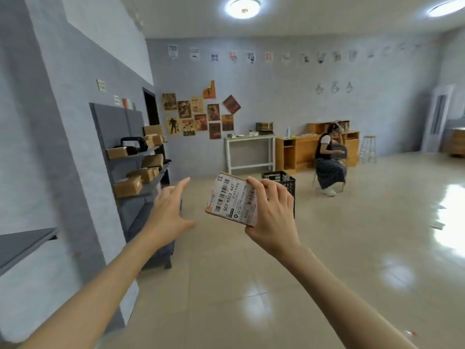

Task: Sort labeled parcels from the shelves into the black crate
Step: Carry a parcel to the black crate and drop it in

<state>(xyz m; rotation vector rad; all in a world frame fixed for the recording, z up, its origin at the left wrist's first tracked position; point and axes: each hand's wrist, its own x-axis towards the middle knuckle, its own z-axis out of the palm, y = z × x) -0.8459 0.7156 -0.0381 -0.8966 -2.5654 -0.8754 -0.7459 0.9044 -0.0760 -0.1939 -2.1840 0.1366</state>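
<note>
My right hand (270, 212) grips a small cardboard parcel (230, 200) with a white barcode label facing me, held up at mid-frame. Just behind the parcel stands the black crate (281, 178) on the floor, partly hidden by my hand. My left hand (168, 210) hovers to the parcel's left with fingers spread and straight, holding nothing. To the left, grey shelves (148, 172) carry several more brown parcels (128, 187).
A person sits on a chair (329, 159) beyond the crate, near wooden desks (297, 152) and a white table (249, 152) along the back wall. A stool (368, 147) stands further right. Shiny tiled floor stretches to the right. A grey ledge (25, 243) juts out at left.
</note>
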